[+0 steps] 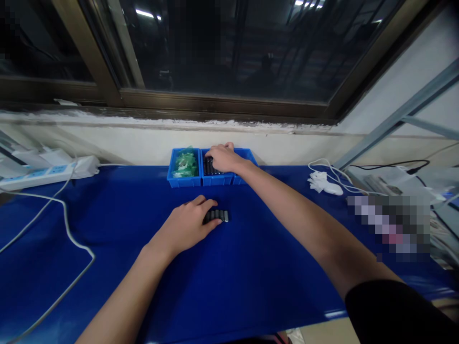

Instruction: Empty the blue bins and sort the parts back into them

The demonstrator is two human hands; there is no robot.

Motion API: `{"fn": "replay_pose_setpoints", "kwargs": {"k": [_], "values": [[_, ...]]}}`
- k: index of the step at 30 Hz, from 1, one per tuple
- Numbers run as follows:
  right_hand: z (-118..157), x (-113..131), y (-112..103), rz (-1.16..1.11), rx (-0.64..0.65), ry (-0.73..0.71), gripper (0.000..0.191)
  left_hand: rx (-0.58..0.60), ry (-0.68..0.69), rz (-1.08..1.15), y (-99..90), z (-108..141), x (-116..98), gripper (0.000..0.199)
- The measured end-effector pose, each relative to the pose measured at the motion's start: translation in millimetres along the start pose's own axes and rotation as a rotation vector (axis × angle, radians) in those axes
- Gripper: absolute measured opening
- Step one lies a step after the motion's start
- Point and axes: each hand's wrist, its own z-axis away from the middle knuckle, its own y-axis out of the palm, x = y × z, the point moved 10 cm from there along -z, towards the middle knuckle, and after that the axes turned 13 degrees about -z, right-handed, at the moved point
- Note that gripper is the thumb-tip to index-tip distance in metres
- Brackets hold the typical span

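My left hand rests on the table with thumb and fingers closed around a row of small dark cylinders, side by side and shiny like batteries. Part of the row is hidden under the palm. My right hand reaches into the middle blue bin, its fingers bent down over more dark cylinders. What its fingertips hold, if anything, cannot be made out. The left blue bin contains crumpled green and clear plastic pieces. A right blue bin is partly covered by my right wrist.
The blue tabletop meets a wall below a dark window. A white power strip and loose white cable lie at left. To the right are a white device with a cord and a metal frame.
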Motion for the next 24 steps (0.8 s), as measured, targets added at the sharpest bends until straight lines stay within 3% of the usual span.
{"fn": "replay_pose_setpoints", "kwargs": {"k": [4, 10, 24], "values": [[1, 0, -2, -0.036, -0.021, 0.017, 0.065, -0.004, 0.002, 0.004, 0.3, 0, 1, 0.045], [0, -12, -6, -0.04, -0.068, 0.113, 0.053, 0.001, 0.007, -0.006, -2.2, 0, -1, 0.046], [-5, -21, -6, -0.119, -0.088, 0.204, 0.052, 0.011, 0.01, -0.019, -2.5, 0, -3, 0.046]]}}
